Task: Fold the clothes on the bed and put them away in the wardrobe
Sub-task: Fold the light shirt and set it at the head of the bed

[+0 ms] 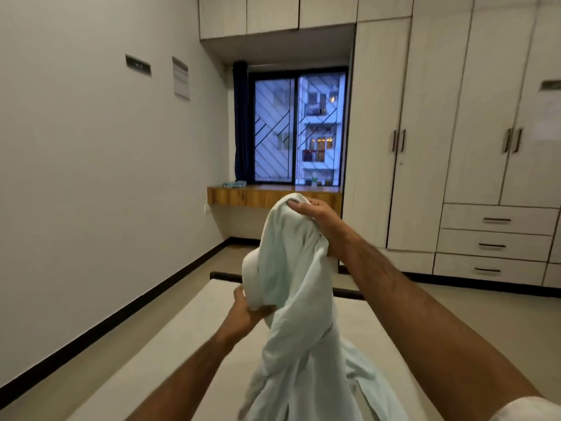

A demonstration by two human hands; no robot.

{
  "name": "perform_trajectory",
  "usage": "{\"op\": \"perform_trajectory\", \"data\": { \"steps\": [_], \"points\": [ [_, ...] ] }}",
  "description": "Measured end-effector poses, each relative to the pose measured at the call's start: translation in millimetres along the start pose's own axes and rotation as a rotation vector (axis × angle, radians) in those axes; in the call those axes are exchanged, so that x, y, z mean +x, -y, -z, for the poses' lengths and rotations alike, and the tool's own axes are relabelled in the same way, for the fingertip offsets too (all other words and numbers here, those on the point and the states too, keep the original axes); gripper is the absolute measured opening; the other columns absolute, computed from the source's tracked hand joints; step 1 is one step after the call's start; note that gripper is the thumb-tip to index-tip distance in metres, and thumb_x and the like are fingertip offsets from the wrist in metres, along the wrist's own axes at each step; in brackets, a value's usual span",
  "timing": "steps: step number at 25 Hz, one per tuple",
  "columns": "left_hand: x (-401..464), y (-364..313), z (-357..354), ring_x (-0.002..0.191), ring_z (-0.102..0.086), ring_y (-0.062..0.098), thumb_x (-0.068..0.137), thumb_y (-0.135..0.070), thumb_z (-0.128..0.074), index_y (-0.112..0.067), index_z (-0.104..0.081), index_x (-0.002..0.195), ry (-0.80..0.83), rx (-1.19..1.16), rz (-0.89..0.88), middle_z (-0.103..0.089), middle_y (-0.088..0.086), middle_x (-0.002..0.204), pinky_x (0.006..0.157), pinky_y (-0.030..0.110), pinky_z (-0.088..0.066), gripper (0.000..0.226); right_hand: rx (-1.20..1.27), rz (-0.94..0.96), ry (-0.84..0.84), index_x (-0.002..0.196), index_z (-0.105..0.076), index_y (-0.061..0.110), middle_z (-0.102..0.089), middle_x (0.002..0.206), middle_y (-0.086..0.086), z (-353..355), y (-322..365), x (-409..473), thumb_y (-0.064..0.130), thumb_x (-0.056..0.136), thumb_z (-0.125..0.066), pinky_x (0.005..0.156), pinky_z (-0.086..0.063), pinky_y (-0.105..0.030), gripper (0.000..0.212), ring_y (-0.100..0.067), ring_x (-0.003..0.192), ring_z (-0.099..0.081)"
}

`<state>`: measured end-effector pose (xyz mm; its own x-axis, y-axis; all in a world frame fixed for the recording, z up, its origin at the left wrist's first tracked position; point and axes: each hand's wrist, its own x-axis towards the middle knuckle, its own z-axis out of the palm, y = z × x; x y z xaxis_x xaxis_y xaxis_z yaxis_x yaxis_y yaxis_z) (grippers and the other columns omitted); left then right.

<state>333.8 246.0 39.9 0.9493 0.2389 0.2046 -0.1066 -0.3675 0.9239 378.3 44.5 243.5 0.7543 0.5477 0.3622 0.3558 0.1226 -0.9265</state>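
From the head camera, you hold a pale mint garment (293, 287) up in the air in front of you, above the bed (170, 344). Your right hand (315, 218) is raised high, its fingers (299, 205) curled over the top edge of the cloth and pinching it, so the fabric drapes down from that grip in a twisted column. Your left hand (247, 309) sits lower and to the left, fingers clenched around a bunched fold at the garment's side. The lower part of the garment hangs down and spreads out near the bottom of the view, just above or on the bed; you cannot tell whether it touches the mattress.

The bed runs away from you, covered in a plain beige surface, with a dark frame edge showing at its far end. To your right stands the wardrobe (455, 132), light wood-grain, all its doors closed, with 2 pairs of dark vertical handles. Below the right-hand pair are 3 closed drawers (494, 243) stacked one above another.

Straight ahead is a window (299, 129) with a dark frame and diagonal grille, a dark blue curtain (240, 123) gathered at its left. Under it runs a wooden desk (267, 196), with a small bluish item (233, 184) at its left end, too small to identify. 2 notices are fixed to the left wall (106, 147).
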Motion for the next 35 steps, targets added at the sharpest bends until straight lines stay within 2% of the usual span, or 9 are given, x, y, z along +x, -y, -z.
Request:
{"op": "perform_trajectory", "data": {
  "steps": [2, 5, 7, 11, 15, 20, 26, 30, 35],
  "points": [
    [-7, -9, -10, 0.119, -0.062, 0.016, 0.069, -0.055, -0.087, -0.030, -0.046, 0.141, 0.040, -0.126, -0.029, -0.062, -0.009, 0.133, 0.091, 0.033, -0.057, 0.087, 0.097, 0.070, -0.002, 0.089, -0.069, 0.018, -0.069, 0.079, 0.000, 4, 34, -13, 0.029, 0.095, -0.066, 0.066, -0.054, -0.027, 0.013, -0.015, 0.071, -0.065],
    [-21, -40, -20, 0.101, -0.069, 0.010, 0.081, -0.043, -0.078, -0.027, -0.060, 0.126, 0.092, -0.247, -0.014, -0.073, -0.010, 0.110, 0.076, 0.018, -0.056, 0.051, 0.158, 0.119, 0.021, 0.095, -0.066, 0.015, -0.068, 0.082, -0.003, 15, 66, -28, 0.031, 0.093, -0.065, 0.068, -0.056, -0.029, 0.017, -0.017, 0.072, -0.066],
    [-23, -48, -17, 0.102, -0.069, 0.011, 0.081, -0.047, -0.078, -0.026, -0.062, 0.126, 0.096, -0.273, -0.044, -0.073, -0.008, 0.112, 0.085, 0.028, -0.058, 0.052, 0.158, 0.149, 0.015, 0.098, -0.066, 0.013, -0.068, 0.085, -0.005, 28, 83, -32, 0.033, 0.092, -0.066, 0.070, -0.057, -0.031, 0.021, -0.018, 0.073, -0.066],
    [-12, -74, 11, 0.095, -0.071, 0.025, 0.090, -0.038, -0.071, -0.025, -0.075, 0.091, -0.296, -0.054, -0.117, -0.076, 0.001, 0.095, 0.079, 0.042, -0.056, 0.014, -0.017, 0.202, -0.417, 0.089, -0.070, 0.018, -0.067, 0.081, -0.005, 71, 94, -25, 0.019, 0.096, -0.065, 0.067, -0.051, -0.030, 0.009, -0.021, 0.073, -0.062],
    [-13, -144, 73, 0.090, -0.066, 0.031, 0.098, -0.021, -0.058, -0.018, -0.071, 0.096, -0.546, 0.076, -0.225, -0.071, 0.009, 0.091, 0.071, 0.034, -0.048, 0.013, -0.360, 0.149, -0.669, 0.078, -0.067, 0.019, -0.062, 0.077, -0.001, 116, 86, -27, 0.011, 0.092, -0.059, 0.071, -0.042, -0.032, 0.018, -0.021, 0.079, -0.055],
    [-34, -229, 138, 0.068, -0.058, 0.026, 0.093, -0.040, -0.066, -0.016, -0.059, 0.073, -0.659, 0.404, -0.558, -0.060, 0.001, 0.066, 0.059, 0.035, -0.038, 0.032, -0.356, 0.230, -0.860, 0.093, -0.064, 0.013, -0.062, 0.094, -0.008, 116, 102, -29, 0.001, 0.090, -0.045, 0.074, -0.040, -0.033, 0.023, -0.027, 0.090, -0.055],
    [-65, -273, 178, 0.062, -0.057, 0.012, 0.080, -0.053, -0.071, -0.023, -0.067, 0.067, -0.416, 0.719, -0.706, -0.064, -0.003, 0.063, 0.058, 0.032, -0.043, 0.033, -0.482, 0.268, -0.906, 0.108, -0.062, 0.006, -0.056, 0.101, -0.008, 112, 127, -43, 0.003, 0.095, -0.042, 0.076, -0.036, -0.029, 0.024, -0.023, 0.093, -0.050],
    [-70, -274, 189, 0.072, -0.068, 0.014, 0.072, -0.059, -0.078, -0.010, -0.077, 0.084, -0.122, 0.384, -0.239, -0.074, 0.002, 0.077, 0.066, 0.028, -0.052, 0.051, -0.532, 0.210, -0.890, 0.111, -0.063, 0.000, -0.064, 0.116, -0.019, 104, 118, -47, -0.001, 0.093, -0.042, 0.080, -0.040, -0.032, 0.027, -0.033, 0.107, -0.058],
    [-85, -255, 203, 0.073, -0.064, 0.014, 0.078, -0.053, -0.076, -0.008, -0.074, 0.086, -0.125, 0.284, -0.364, -0.070, 0.004, 0.077, 0.066, 0.024, -0.050, 0.045, -0.425, 0.244, -0.753, 0.087, -0.065, 0.013, -0.062, 0.091, -0.006, 112, 123, -59, 0.008, 0.092, -0.050, 0.069, -0.034, -0.029, 0.017, -0.021, 0.088, -0.052]
  ]
}}
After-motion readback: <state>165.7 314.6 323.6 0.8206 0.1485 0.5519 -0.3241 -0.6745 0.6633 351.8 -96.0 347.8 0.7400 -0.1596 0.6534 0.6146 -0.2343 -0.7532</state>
